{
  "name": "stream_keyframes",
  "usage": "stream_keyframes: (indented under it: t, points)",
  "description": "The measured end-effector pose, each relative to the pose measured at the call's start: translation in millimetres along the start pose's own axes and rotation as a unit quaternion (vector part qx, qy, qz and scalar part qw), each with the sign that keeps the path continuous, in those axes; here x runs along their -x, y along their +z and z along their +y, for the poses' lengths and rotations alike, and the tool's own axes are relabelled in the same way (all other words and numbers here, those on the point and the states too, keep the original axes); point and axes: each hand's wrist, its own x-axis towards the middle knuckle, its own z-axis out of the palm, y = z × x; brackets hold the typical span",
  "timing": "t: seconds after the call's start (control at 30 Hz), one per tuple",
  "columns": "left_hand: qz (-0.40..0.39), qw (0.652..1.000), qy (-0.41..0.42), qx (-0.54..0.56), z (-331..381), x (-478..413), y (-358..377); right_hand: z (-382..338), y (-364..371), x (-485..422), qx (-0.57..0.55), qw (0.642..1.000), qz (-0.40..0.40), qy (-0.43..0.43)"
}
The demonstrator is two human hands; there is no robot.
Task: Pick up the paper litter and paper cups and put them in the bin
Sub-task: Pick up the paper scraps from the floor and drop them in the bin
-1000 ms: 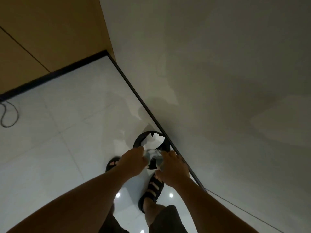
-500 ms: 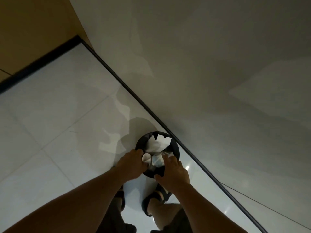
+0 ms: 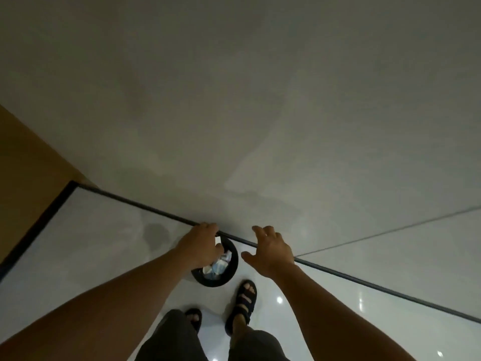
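a black bin [image 3: 213, 283] with white and pale blue crumpled paper [image 3: 218, 267], a glossy white tiled floor [image 3: 104, 243] edged by a black skirting strip [image 3: 39, 225], a plain grey wall [image 3: 260, 100], a tan wooden panel [image 3: 26, 165], black strapped sandals [image 3: 244, 300] and dark grey shorts [image 3: 177, 340].

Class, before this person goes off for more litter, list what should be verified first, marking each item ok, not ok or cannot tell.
1. Bin upright on the floor: ok.
2. Crumpled paper inside the bin: ok.
3. Right hand empty, fingers spread: ok.
4. Left hand empty: cannot tell; a white scrap shows at its fingers.
5. No litter on the floor: cannot tell; only part is in view.
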Motion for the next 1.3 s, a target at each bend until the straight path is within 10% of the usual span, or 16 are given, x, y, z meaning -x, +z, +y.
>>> stream_keyframes:
  t: [0.27, 0.57, 1.3]
  points:
    - [-0.109, 0.966, 0.188, -0.139, 122.1, 36.8, 2.2, 70.8, -10.5, 154.4, -0.095, 0.969, 0.07, 0.218]
    - [-0.176, 0.853, 0.402, -0.282, 331.2, 129.8, 115.3, 200.0, 45.2, 383.9, -0.214, 0.849, 0.151, 0.459]
    - [-0.257, 0.63, 0.619, -0.393, 694.7, 395.8, 472.8, 458.0, 151.8, 779.4, -0.282, 0.637, 0.198, 0.689]
